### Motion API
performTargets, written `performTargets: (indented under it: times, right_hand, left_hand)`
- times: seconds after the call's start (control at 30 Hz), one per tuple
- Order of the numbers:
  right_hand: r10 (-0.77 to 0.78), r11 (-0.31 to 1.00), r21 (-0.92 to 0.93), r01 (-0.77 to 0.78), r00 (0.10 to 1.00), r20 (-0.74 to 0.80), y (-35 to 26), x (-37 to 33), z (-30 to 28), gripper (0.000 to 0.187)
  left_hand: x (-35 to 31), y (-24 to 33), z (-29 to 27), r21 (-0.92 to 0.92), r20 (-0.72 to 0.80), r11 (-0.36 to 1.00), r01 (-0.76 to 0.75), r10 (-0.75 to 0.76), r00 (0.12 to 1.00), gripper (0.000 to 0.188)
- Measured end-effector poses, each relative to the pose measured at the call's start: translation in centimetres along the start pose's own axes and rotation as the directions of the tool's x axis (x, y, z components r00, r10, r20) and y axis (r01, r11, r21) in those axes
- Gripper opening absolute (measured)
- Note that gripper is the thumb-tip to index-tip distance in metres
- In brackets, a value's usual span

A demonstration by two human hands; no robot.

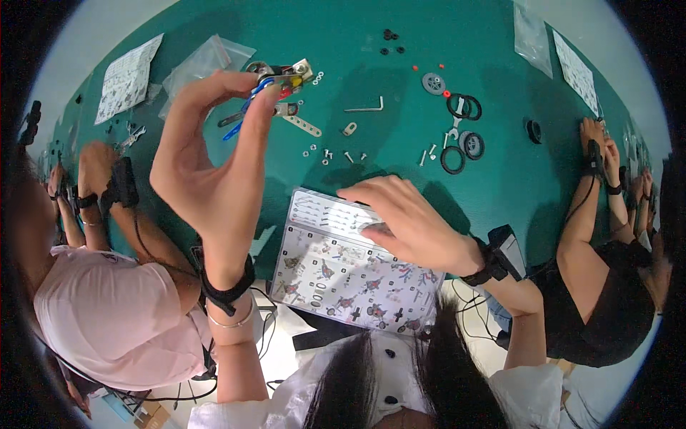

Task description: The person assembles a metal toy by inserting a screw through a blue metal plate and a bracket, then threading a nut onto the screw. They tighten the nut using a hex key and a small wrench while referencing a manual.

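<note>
Raised above the table's left half, my left hand (214,154) pinches a small metal model assembly (275,75) with blue, red and yellow parts between thumb and fingertips. Part of it hides behind the fingers. Below it lie a perforated metal strip (303,126) and a small metal bracket (286,109). My right hand (418,222) hovers over or rests on the printed instruction sheet (314,286), which shows small assembly pictures. Its fingers are stretched out and nothing shows in them. Whether the palm touches the paper I cannot tell.
On the green table (343,64) lie a hex key (365,108), several small screws (349,156), a spanner (455,129), grey wheels (433,84) and black tyre rings (452,160). A clear plastic bag (204,64) lies far left. Co-workers sit on both sides.
</note>
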State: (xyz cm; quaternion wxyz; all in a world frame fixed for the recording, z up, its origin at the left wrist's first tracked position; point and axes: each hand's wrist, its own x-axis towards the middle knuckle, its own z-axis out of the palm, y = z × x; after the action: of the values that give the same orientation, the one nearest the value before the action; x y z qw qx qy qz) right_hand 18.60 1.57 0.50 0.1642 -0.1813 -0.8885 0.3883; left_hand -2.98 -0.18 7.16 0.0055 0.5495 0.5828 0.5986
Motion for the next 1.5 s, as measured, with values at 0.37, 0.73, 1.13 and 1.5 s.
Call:
performTargets:
  times: [0.37, 0.73, 1.13, 1.5]
  right_hand:
    - [-0.005, 0.940, 0.341, -0.008, 0.999, 0.038, -0.3, 0.3, 0.8, 0.031]
    - [-0.080, 0.997, -0.021, 0.081, 0.996, 0.025, 0.1, 1.3, 1.1, 0.025]
    - [-0.129, 0.981, -0.140, 0.132, 0.991, 0.026, 1.3, 2.8, 0.8, 0.026]
    - [-0.326, 0.865, -0.366, 0.342, 0.939, 0.108, 1.0, 4.4, 1.7, 0.027]
  left_hand:
    - [0.2, -1.9, 0.1, -0.037, -0.036, 0.998, -0.044, 0.043, 0.998, 0.016]
    - [0.5, -2.9, 0.4, -0.062, -0.017, 0.997, -0.041, 0.040, 0.999, 0.015]
    - [1.4, -3.7, 3.8, -0.058, 0.044, 0.973, -0.225, 0.228, 0.973, 0.015]
    - [1.3, -4.7, 5.2, -0.024, 0.090, 0.982, -0.188, 0.189, 0.978, 0.017]
